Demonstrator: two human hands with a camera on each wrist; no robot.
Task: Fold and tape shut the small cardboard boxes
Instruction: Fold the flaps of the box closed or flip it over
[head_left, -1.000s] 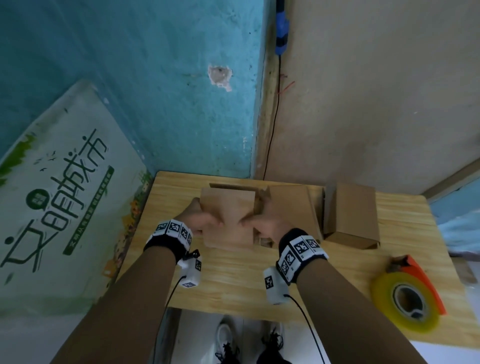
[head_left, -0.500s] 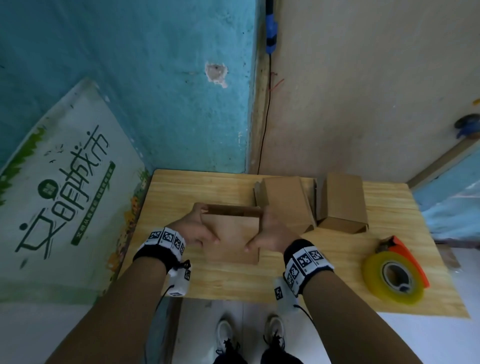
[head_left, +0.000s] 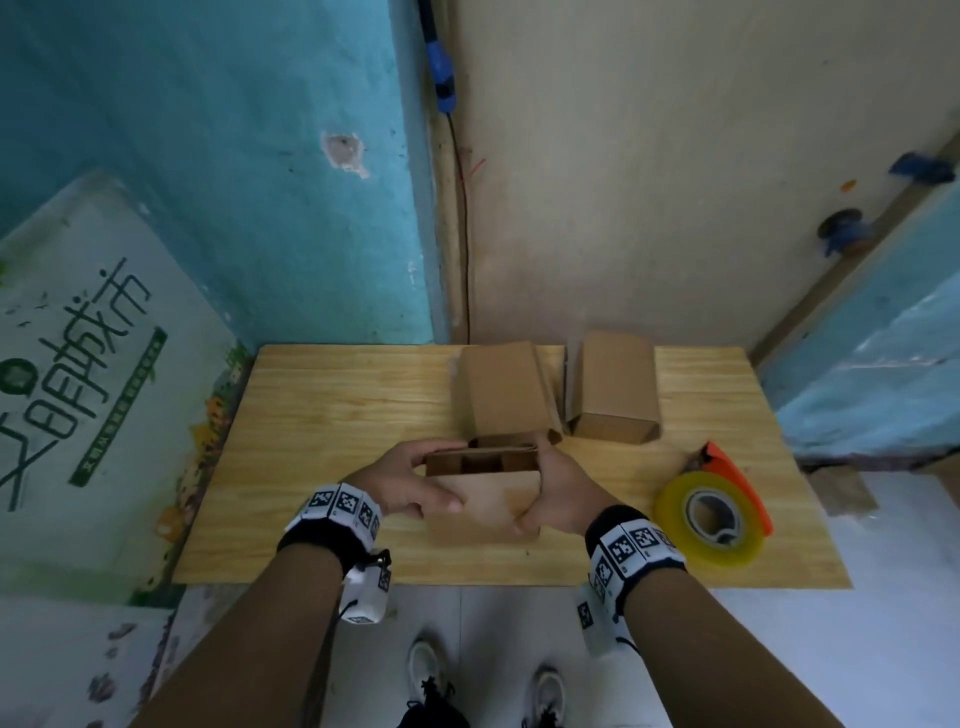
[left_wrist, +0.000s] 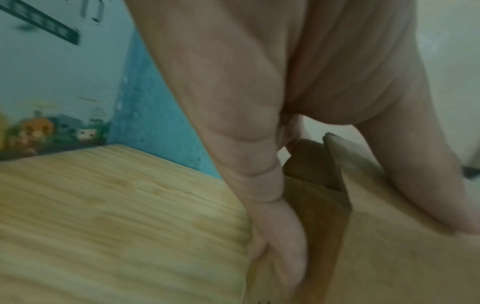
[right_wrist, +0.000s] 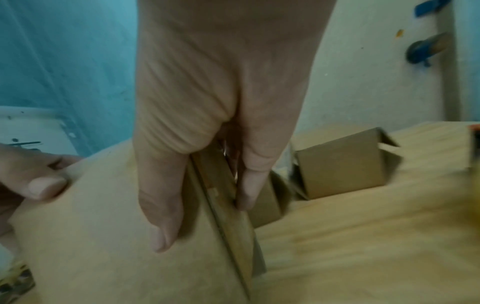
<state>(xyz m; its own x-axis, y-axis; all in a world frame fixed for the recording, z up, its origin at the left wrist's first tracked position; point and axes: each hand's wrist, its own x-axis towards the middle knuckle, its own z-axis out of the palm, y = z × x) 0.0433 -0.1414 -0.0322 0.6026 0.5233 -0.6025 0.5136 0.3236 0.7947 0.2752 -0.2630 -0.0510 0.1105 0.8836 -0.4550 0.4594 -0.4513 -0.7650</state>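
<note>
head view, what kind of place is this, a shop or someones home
Cannot tell for sure; it looks like a makeshift packing corner: a small wooden table against worn painted walls, plain cardboard boxes and a tape dispenser.

Tape roll (head_left: 710, 516) right of held box (head_left: 485, 506), on table (head_left: 332, 415)
</note>
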